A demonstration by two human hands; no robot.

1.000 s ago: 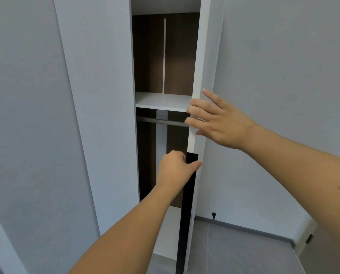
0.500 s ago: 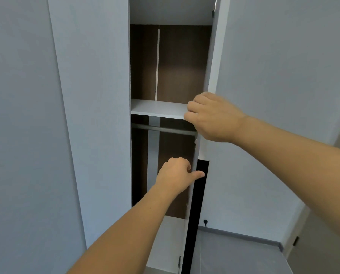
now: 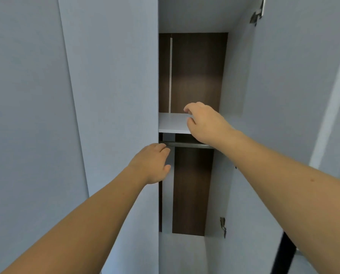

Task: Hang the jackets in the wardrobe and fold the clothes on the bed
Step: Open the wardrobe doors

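The white wardrobe stands open in front of me, its right door (image 3: 284, 115) swung wide to the right. Inside are a dark brown back panel (image 3: 195, 76), a white shelf (image 3: 172, 123) and a metal hanging rail (image 3: 187, 144) just below it. No clothes hang on the visible rail. My left hand (image 3: 152, 165) reaches toward the edge of the closed left door (image 3: 113, 95), fingers loosely bent and holding nothing. My right hand (image 3: 203, 120) hovers in front of the shelf, fingers loosely curled and empty. No jackets or clothes are in view.
A black handle strip (image 3: 283, 256) runs down the open door's edge at the lower right. Metal hinges (image 3: 222, 226) sit on the wardrobe's right inner wall. The wardrobe floor (image 3: 181, 254) is white and bare.
The right door has swung from nearly closed to wide open. Both hands let go of its edge; the left moved toward the left door, the right moved in front of the shelf.
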